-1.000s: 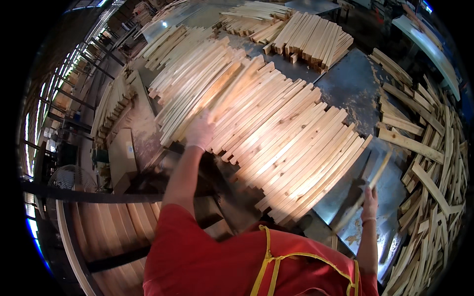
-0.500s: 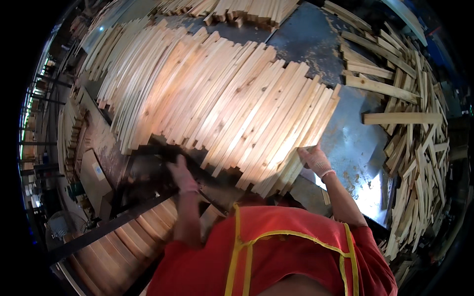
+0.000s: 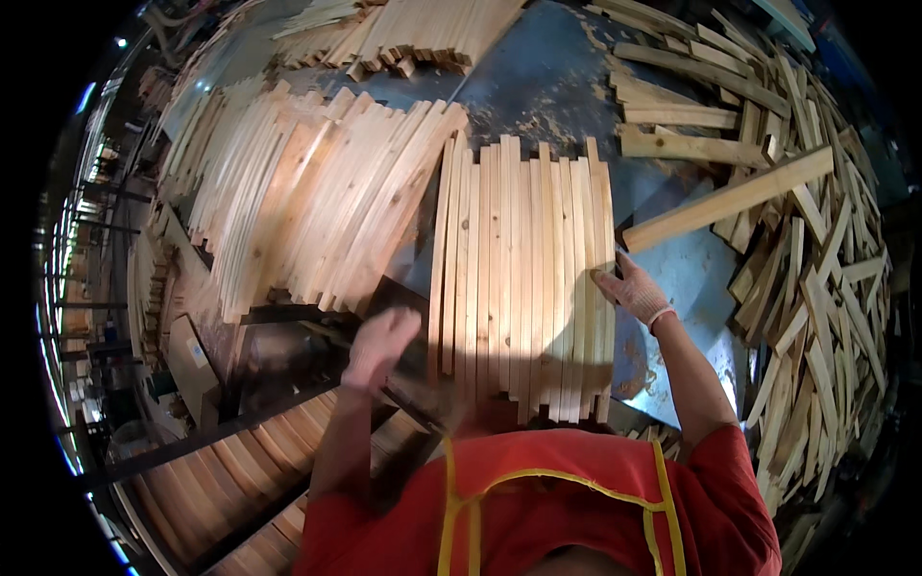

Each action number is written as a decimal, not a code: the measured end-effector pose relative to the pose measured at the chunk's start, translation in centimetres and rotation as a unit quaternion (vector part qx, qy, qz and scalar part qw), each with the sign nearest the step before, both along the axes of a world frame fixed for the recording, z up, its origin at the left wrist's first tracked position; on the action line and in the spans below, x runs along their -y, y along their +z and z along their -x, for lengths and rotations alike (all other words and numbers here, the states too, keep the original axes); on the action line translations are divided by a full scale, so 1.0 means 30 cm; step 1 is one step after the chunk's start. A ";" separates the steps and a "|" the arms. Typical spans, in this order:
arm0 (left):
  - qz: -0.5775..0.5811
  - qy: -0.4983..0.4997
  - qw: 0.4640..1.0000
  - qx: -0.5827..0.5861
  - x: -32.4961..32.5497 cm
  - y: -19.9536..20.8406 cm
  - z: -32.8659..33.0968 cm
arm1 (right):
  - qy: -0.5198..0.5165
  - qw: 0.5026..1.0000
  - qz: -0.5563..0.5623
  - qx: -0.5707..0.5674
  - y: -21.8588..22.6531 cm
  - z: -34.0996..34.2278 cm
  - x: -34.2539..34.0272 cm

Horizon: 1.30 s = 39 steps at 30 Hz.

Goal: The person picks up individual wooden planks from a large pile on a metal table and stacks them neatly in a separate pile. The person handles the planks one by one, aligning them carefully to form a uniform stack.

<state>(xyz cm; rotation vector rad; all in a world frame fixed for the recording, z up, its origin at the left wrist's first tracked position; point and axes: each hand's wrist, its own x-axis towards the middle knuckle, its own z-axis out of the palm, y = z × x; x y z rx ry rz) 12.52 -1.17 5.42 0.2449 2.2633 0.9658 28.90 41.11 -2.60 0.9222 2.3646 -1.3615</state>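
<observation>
A row of pale wooden strips [image 3: 514, 278] lies side by side on the metal table, its ends uneven. At its right edge, my right hand [image 3: 636, 291], in a light knitted glove, has its thumb over the outermost strip and its fingers against the side. My left hand [image 3: 382, 348], blurred and also gloved, hovers left of the row's near end with fingers stretched out and nothing visible in them. A second batch of strips [image 3: 317, 202] lies to the left, separated from the row by a wedge-shaped gap at the near end.
On the right is a loose heap of wooden pieces [image 3: 812, 336], with one board [image 3: 730, 197] slanting from it toward the row. Another stack of strips [image 3: 432, 38] lies at the far side. Sawdust dots the metal table [image 3: 538, 72]. Reddish-brown boards [image 3: 230, 470] sit at lower left.
The right-hand group of strips has separated from the left batch and turned to point straight away from me. My left hand has risen slightly to the right. The loose board on the right has swung.
</observation>
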 end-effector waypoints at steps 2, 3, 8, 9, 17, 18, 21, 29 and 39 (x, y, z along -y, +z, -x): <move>0.109 0.006 0.988 -0.109 -0.051 -0.117 0.134 | 0.074 0.994 -0.015 0.084 0.106 0.060 0.010; 0.101 0.014 0.993 -0.055 -0.079 -0.193 0.163 | 0.109 0.986 -0.027 0.124 0.135 0.093 0.007; 0.140 0.005 0.984 -0.107 -0.281 -0.314 0.030 | 0.023 0.997 -0.064 0.022 -0.045 0.023 0.029; 0.134 0.019 0.988 -0.070 -0.282 -0.298 0.020 | -0.002 1.000 -0.029 0.007 -0.029 0.016 0.030; 0.118 0.065 0.988 -0.078 -0.354 -0.096 0.051 | -0.179 0.950 0.251 -0.051 -0.026 0.025 0.012; 0.103 0.067 0.988 -0.096 -0.366 -0.097 0.098 | -0.181 0.950 0.248 -0.058 0.005 0.071 0.004; 0.037 0.075 0.986 -0.147 -0.392 -0.110 0.282 | -0.176 0.952 0.231 -0.100 0.116 0.260 -0.042; -0.255 0.065 0.962 -0.072 -0.683 0.191 1.274 | -0.102 0.948 0.193 -0.233 0.465 1.234 -0.353; -0.106 0.026 0.985 -0.131 -1.007 0.128 2.414 | -0.100 0.955 0.118 -0.253 0.368 2.299 -0.569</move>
